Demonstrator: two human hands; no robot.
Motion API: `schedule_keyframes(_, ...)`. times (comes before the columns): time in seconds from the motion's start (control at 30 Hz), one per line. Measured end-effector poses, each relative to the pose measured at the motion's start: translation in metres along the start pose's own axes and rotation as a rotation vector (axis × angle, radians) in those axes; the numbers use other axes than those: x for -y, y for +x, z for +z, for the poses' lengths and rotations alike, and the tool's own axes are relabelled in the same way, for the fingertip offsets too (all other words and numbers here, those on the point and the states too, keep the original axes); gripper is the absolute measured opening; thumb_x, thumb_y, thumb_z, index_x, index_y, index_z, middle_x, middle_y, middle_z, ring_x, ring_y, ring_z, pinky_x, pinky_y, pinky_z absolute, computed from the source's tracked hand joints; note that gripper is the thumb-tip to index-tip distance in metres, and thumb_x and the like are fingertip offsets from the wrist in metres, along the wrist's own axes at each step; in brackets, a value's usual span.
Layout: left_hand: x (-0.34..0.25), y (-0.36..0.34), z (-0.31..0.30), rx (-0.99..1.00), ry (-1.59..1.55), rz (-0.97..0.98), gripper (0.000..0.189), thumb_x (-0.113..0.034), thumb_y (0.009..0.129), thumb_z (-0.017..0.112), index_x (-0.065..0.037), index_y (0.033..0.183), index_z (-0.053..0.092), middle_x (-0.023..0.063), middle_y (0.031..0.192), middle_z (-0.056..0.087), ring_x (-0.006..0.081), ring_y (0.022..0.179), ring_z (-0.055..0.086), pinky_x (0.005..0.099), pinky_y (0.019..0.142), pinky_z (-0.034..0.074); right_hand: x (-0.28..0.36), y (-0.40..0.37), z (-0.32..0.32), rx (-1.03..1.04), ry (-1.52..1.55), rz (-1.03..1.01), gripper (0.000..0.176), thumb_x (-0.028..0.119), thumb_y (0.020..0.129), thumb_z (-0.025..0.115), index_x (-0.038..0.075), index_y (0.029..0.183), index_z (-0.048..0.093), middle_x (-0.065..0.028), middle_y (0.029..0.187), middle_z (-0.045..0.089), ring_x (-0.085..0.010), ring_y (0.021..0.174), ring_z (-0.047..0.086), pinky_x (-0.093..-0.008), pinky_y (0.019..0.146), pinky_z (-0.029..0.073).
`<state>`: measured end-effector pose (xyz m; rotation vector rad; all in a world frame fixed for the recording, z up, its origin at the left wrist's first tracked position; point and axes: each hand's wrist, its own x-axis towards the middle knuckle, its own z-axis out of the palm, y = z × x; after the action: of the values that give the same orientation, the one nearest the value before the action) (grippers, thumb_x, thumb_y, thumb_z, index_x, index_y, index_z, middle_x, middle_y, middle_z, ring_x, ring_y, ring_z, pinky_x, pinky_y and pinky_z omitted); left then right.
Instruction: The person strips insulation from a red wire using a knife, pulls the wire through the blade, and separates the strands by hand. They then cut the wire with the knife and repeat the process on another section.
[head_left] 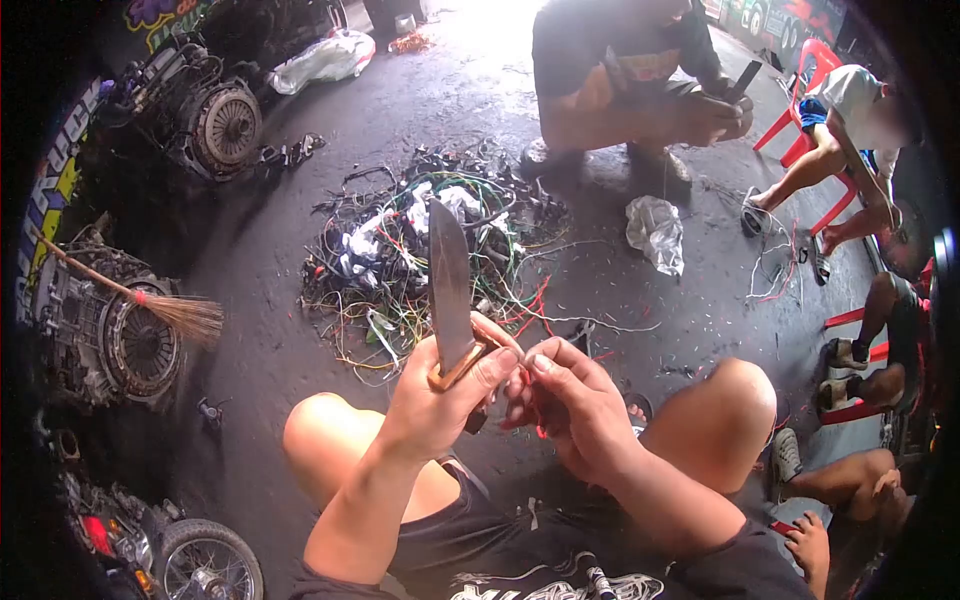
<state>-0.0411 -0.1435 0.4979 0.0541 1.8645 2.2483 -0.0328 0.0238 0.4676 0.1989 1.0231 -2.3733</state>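
Observation:
My left hand (432,402) is closed around the handle of a broad-bladed knife (451,285), whose blade points up and away from me. Its thumb and fingertips meet my right hand (585,408) in front of my knees. Between the fingers of my right hand is a thin red wire (525,376), largely covered by the fingers. Just beyond both hands, a tangled pile of wires (345,305) in several colours lies on the dark floor, with white plastic scraps (365,240) mixed in. The knife blade overlaps the pile in view.
Across the pile a person (620,90) crouches, holding a dark object. More people sit at right on red chairs (818,65). A clear plastic bag (655,233) lies on the floor. Along the left are engine parts (140,345), a straw broom (180,312) and a motorcycle wheel (208,562).

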Motion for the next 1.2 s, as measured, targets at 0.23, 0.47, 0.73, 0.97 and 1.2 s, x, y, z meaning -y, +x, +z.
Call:
schedule_keyframes(0.23,-0.003,0.0,0.0,-0.019,0.146,0.002,0.013,-0.015,0.095,0.066,-0.003,0.097,0.063,0.0022,0.079,0.065,0.0069,0.069,0.058,0.0227,0.063,0.047,-0.001,-0.001,-0.008,-0.019,-0.381,-0.314,0.011,0.008,0.095,0.062,0.0,0.102,0.059,-0.0068,0.092,0.066,-0.0119,0.083,0.064,-0.0279,0.078,0.054)
schedule_keyframes(0.47,0.0,-0.001,-0.001,-0.015,0.355,0.105,0.008,-0.008,0.092,0.066,-0.001,0.092,0.065,0.0063,0.086,0.062,0.0139,0.078,0.062,0.0304,0.072,0.049,0.007,0.0,-0.006,-0.085,-0.96,-0.58,0.009,0.007,0.088,0.065,-0.001,0.093,0.064,-0.0044,0.083,0.067,-0.0073,0.078,0.063,-0.0264,0.07,0.053)
schedule_keyframes(0.73,-0.004,-0.004,-0.004,0.079,0.21,0.064,0.01,-0.01,0.095,0.064,0.0,0.096,0.063,0.004,0.086,0.061,0.0105,0.08,0.061,0.0265,0.07,0.049,0.009,0.0,-0.007,-0.005,-0.524,-0.227,0.009,0.01,0.091,0.063,0.001,0.09,0.062,-0.0031,0.083,0.068,-0.007,0.074,0.061,-0.0241,0.068,0.05)
schedule_keyframes(0.97,-0.003,-0.009,-0.005,0.057,0.095,0.011,0.01,-0.011,0.094,0.066,-0.003,0.096,0.062,-0.001,0.076,0.058,0.0054,0.07,0.056,0.022,0.061,0.045,-0.004,0.008,-0.02,0.011,-0.338,-0.199,0.009,0.011,0.096,0.06,0.002,0.094,0.058,-0.0031,0.087,0.066,-0.0081,0.076,0.061,-0.0251,0.067,0.051)
schedule_keyframes(1.2,0.001,-0.007,-0.01,0.04,0.057,0.058,0.01,-0.011,0.094,0.067,-0.003,0.096,0.061,-0.0028,0.074,0.057,0.0038,0.063,0.052,0.0204,0.056,0.041,-0.009,0.011,-0.021,-0.041,-0.228,-0.196,0.012,0.015,0.098,0.057,0.003,0.097,0.056,-0.0043,0.084,0.063,-0.0133,0.074,0.064,-0.0289,0.068,0.052)
